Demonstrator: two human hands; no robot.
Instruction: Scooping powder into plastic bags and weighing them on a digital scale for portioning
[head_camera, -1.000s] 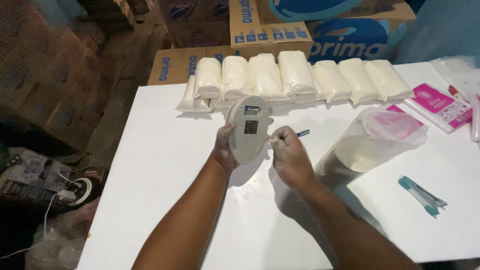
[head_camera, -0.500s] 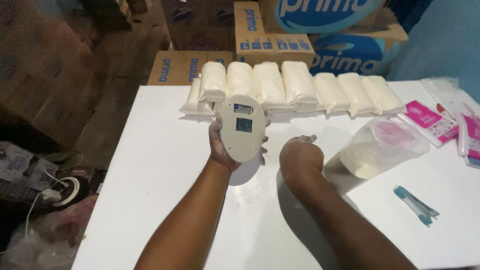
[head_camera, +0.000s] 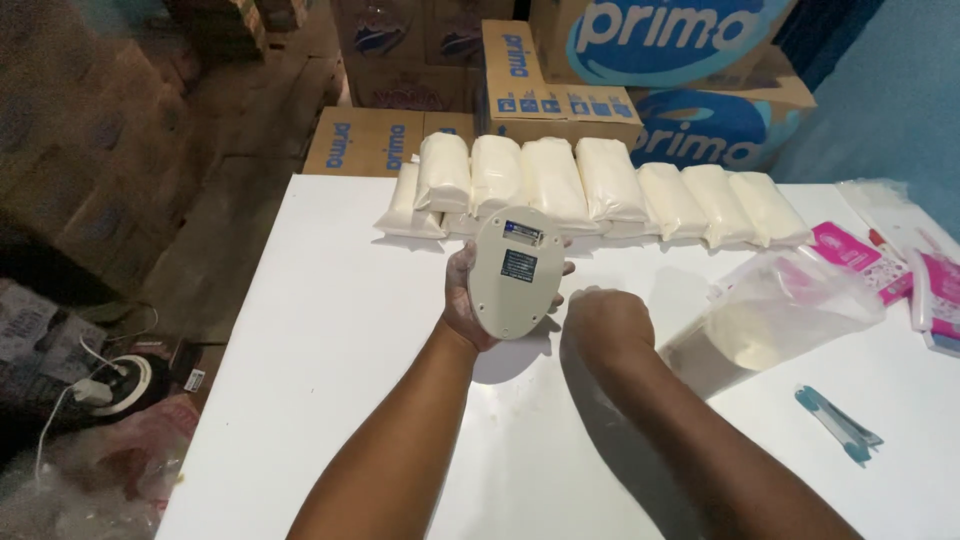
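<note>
While the white bench (head_camera: 330, 330) carries a row of pale filled bags (head_camera: 590, 185) along its far edge, the left hand (head_camera: 470, 300) holds its grip closed on an oval grey device (head_camera: 515, 270) — underside up, above the bench — and the right hand (head_camera: 608, 325) rests fisted just beside it, empty so far as shows.

Surface (head_camera: 330, 330): plain white. Oval device (head_camera: 515, 272): pale grey, two dark labels. Sealed bags (head_camera: 560, 185) behind device: cream-white. Packets (head_camera: 858, 258) right of device: pink. Small tool (head_camera: 838, 425): teal. Cartons (head_camera: 560, 95): brown, blue-white print.
</note>
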